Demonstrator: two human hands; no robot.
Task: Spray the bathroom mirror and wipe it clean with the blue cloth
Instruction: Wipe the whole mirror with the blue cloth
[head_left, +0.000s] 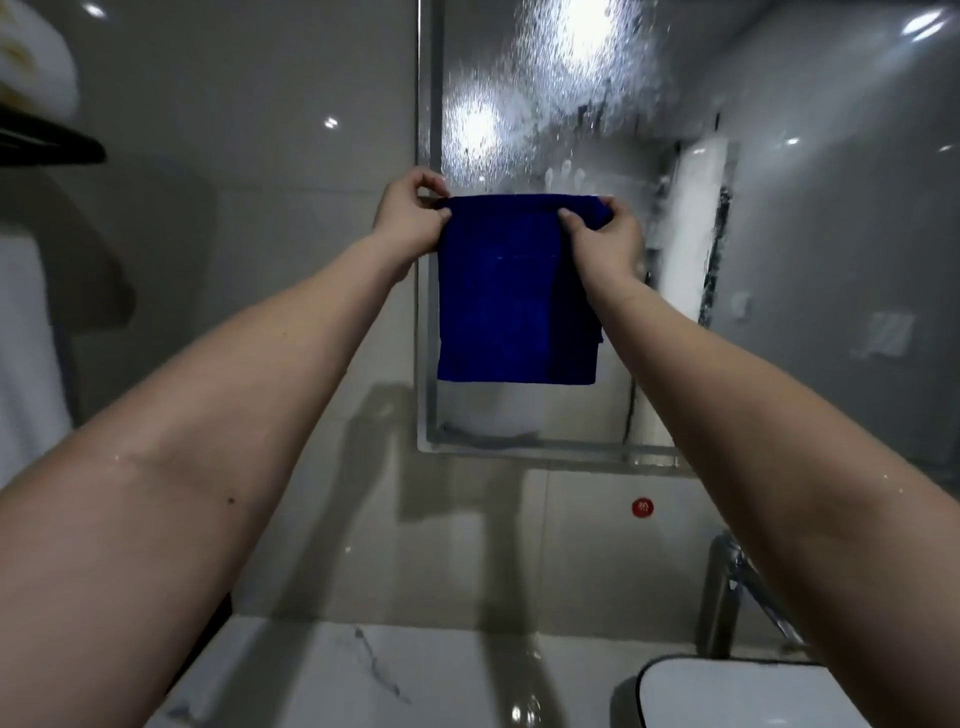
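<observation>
A blue cloth (509, 296) hangs folded in front of the bathroom mirror (550, 104). My left hand (410, 218) pinches its upper left corner, and my right hand (602, 239) grips its upper right corner. The cloth's top edge is stretched level between both hands, close to the mirror's left frame. The glass above the cloth is covered with spray droplets and foamy streaks. No spray bottle is in view.
A chrome tap (727, 597) stands at lower right behind a white basin (727, 691). A wet marble counter (363, 675) lies below. A black shelf (47, 145) and a white towel (26, 353) are on the left wall. A red sticker (642, 507) sits on the tiles.
</observation>
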